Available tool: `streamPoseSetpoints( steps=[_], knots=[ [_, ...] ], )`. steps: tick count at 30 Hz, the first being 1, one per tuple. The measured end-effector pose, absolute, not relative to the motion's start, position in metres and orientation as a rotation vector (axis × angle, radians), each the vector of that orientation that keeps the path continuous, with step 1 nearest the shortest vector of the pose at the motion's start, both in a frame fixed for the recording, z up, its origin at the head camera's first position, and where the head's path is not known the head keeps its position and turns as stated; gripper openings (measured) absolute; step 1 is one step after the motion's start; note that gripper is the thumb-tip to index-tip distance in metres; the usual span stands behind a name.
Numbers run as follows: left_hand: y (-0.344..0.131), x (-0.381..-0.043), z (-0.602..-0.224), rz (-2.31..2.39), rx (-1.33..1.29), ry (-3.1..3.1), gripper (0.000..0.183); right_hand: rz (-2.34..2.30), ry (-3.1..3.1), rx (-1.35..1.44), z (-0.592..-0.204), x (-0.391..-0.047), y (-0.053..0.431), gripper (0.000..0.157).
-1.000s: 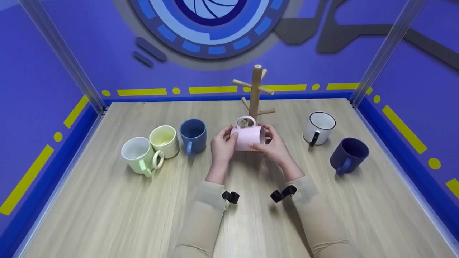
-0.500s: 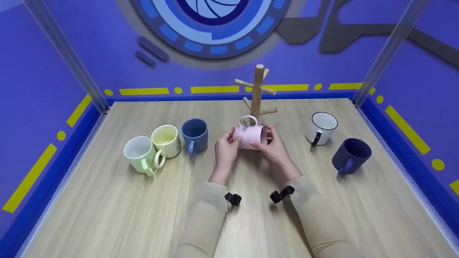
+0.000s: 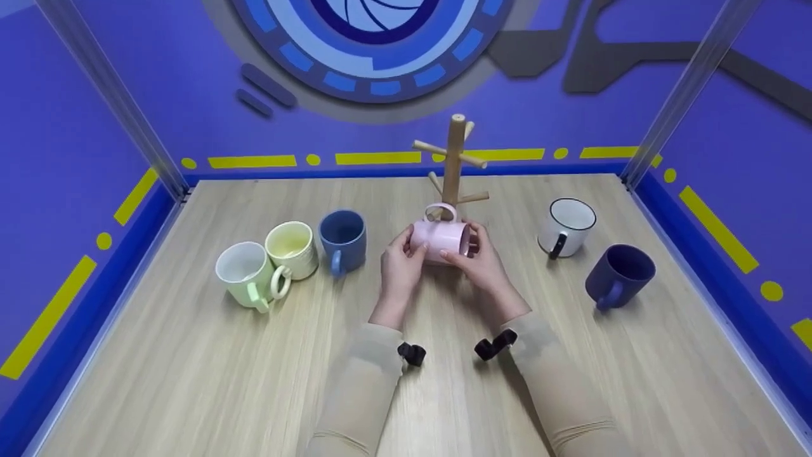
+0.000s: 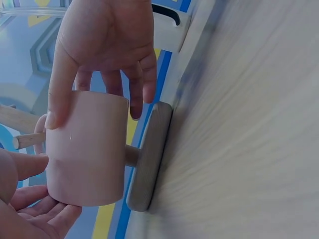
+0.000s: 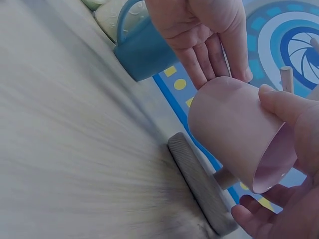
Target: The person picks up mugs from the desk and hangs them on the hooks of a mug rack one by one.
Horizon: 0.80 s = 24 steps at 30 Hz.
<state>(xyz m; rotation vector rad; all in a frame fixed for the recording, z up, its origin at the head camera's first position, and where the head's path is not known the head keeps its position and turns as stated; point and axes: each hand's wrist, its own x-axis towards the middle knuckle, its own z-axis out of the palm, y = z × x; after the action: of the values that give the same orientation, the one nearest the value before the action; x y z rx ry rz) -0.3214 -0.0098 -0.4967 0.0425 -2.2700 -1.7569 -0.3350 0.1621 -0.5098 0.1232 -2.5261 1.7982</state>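
"Pink mug (image 3: 438,240): where is it?"

"Centre of the scene, held on its side above the tabletop (image 3: 285,381), just on the near side of the wooden rack (image 3: 453,152). Its mouth faces right, and its handle (image 3: 441,205) is toward the rack."

"And the hands?"

"Both hold it. The left hand (image 3: 401,265) has its fingers and thumb round the base end; the right hand (image 3: 484,261) grips the rim end the same way."

"Is the handle on a peg?"

"I can't tell. The tip of a low peg (image 3: 434,216) shows within the loop, but whether it passes through is unclear."

"What stands to the left?"

"A blue mug (image 3: 343,236), then a yellow mug (image 3: 294,252) close beside a green mug (image 3: 246,282)."

"To the right?"

"A white mug (image 3: 564,231) with a black handle, and nearer, a navy mug (image 3: 620,277). All five are upright."
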Motion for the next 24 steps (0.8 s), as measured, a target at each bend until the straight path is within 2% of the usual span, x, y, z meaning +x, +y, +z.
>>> streamPoseSetpoints(
  steps=[9, 13, 17, 20, 24],
  knots=[
    [0.001, -0.329, -0.474, -1.447, -0.121, -2.173, 0.041, 1.885, -2.455, 0.15, -0.514, -0.34, 0.158, 0.082],
    [0.006, -0.34, -0.467, -1.354, -0.197, -2.177, 0.029, 1.935, -2.435, 0.144, -0.511, -0.342, 0.159, 0.08],
    [0.007, -0.346, -0.465, -1.308, -0.195, -2.172, 0.016, 2.03, -2.332, 0.01, -0.498, -0.348, 0.165, 0.069],
    [0.007, -0.348, -0.464, -1.324, -0.203, -2.172, 0.014, 2.043, -2.173, -0.074, -0.484, -0.36, 0.172, 0.061],
    [0.006, -0.349, -0.463, -1.349, -0.213, -2.183, 0.015, 1.904, -2.134, 0.011, -0.467, -0.378, 0.183, 0.051]
  ],
)
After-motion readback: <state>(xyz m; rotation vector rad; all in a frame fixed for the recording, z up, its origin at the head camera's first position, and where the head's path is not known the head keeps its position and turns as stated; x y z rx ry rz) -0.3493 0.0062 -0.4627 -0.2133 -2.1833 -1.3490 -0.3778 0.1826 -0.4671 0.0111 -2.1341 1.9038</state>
